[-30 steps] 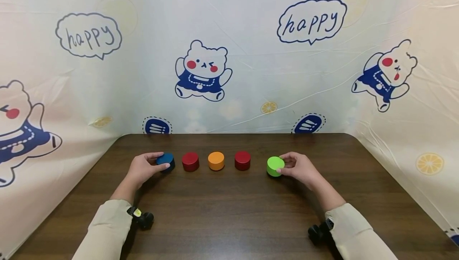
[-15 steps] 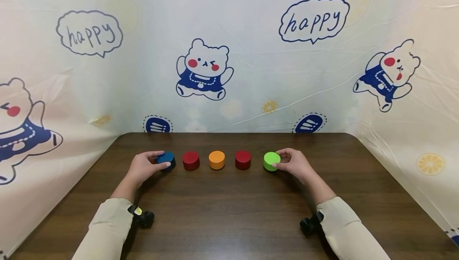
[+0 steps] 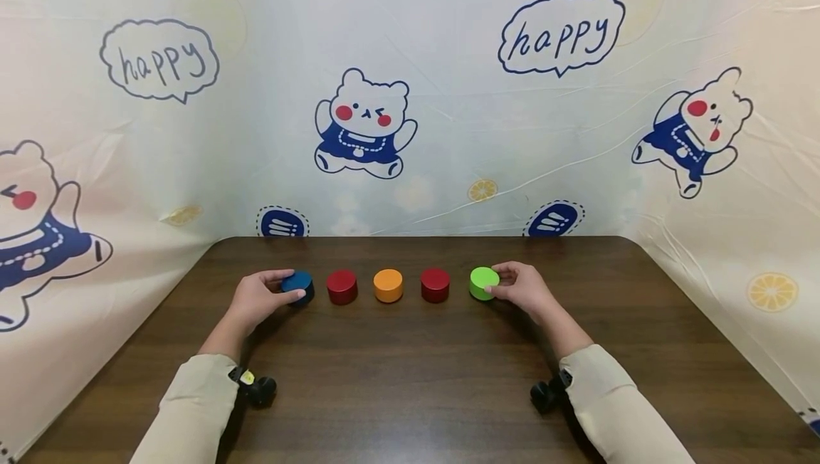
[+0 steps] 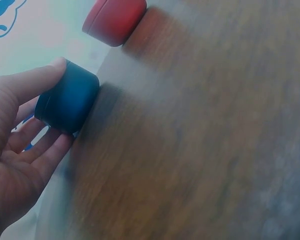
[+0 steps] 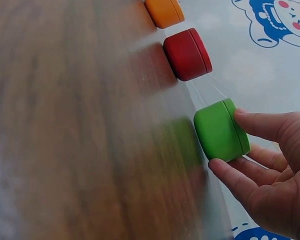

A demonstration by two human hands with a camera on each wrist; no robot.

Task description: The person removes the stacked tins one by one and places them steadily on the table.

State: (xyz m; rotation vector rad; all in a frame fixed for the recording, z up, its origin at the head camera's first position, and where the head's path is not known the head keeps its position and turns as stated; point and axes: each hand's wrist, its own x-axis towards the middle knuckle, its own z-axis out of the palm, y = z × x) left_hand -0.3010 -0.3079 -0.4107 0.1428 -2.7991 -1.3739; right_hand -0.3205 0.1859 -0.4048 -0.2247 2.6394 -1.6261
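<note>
Five is not counted here; several small round lidded tins stand in a row across the table. At the row's left end, my left hand [image 3: 258, 299] grips a dark blue tin [image 4: 72, 97] between thumb and fingers. My right hand [image 3: 527, 292] pinches a bright green tin [image 5: 220, 131] at the right end, thumb on its near side. Between them stand a red tin [image 3: 342, 287], an orange tin [image 3: 388, 286] and a second red tin [image 5: 187, 55], none of them touched. The blue and green tins both appear to rest on the tabletop.
The brown wooden table [image 3: 397, 378] has rounded far corners. Behind it and at both sides hangs a pale printed cloth [image 3: 448, 94] with bears and "happy" bubbles. A small black camera [image 3: 261, 391] sits at the left wrist, another camera [image 3: 544, 396] at the right.
My right hand has moved the green tin left and a little away from me, into line with the others. The left hand has kept its grip on the blue tin without moving.
</note>
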